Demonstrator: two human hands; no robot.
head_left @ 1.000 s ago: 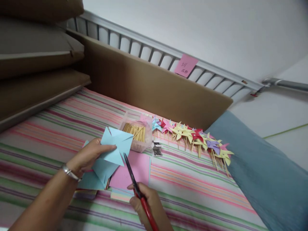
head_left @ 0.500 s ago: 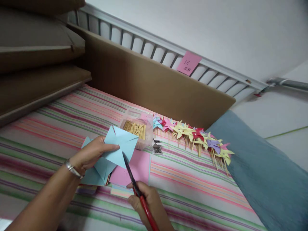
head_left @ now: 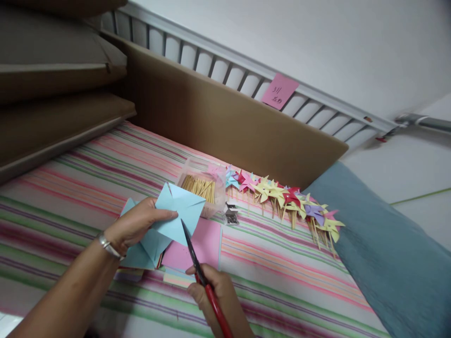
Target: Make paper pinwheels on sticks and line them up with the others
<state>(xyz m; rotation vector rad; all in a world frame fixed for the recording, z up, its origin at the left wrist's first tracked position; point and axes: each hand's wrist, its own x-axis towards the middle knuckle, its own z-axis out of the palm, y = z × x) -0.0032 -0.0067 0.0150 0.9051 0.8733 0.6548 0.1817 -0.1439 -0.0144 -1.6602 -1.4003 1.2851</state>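
Note:
My left hand (head_left: 136,225) pinches a light blue paper square (head_left: 181,211), creased along its diagonals, and holds it up over the striped cloth (head_left: 88,178). My right hand (head_left: 216,295) grips red-handled scissors (head_left: 200,274). Their dark blades point up and touch the square's lower edge. More blue paper (head_left: 143,249) and a pink sheet (head_left: 197,246) lie under the hands.
A clear plastic box of wooden sticks (head_left: 202,188) stands just behind the paper. A small metal clip (head_left: 230,216) lies beside it. A row of several paper pinwheels (head_left: 285,199) stretches to the right. Behind are a cardboard sheet (head_left: 229,126), a pink note (head_left: 279,91) and a blue cloth (head_left: 387,263).
The left hand and the blue square have risen slightly and drifted right. The scissor tips have stayed at the square's lower edge.

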